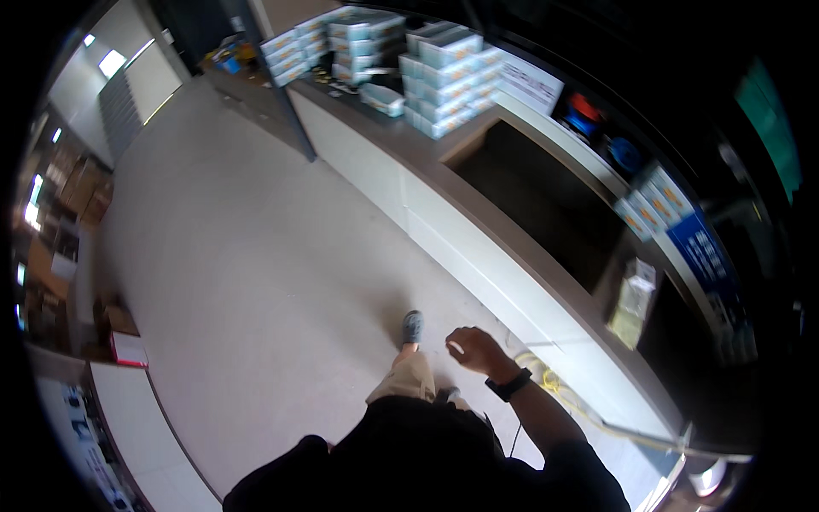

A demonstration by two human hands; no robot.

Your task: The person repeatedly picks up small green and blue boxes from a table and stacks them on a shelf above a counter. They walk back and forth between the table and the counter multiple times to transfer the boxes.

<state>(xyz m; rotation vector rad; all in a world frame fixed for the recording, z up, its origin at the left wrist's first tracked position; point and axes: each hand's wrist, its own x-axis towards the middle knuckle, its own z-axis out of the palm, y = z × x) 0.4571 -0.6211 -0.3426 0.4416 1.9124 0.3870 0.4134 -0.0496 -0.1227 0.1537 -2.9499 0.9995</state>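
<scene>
My right hand (476, 352) hangs in front of my body on its bent arm, with a dark watch (509, 386) around the wrist. Its fingers are loosely curled, a gap shows by the thumb, and nothing is seen in it. It is nearest to the pale front panel of a long counter (495, 286), apart from it. My left hand is out of sight; only the dark sleeve (299, 456) of that side shows. One shoe (413, 326) of mine is stretched forward on the grey floor (256, 256).
Stacked white boxes (439, 85) stand on the counter, beside a dark recessed opening (537, 196). A clear package (633, 299) lies farther along its top. Yellow cable (546, 373) runs at the counter's base. A dark post (286, 94) meets the floor. Cardboard boxes (85, 189) line the left.
</scene>
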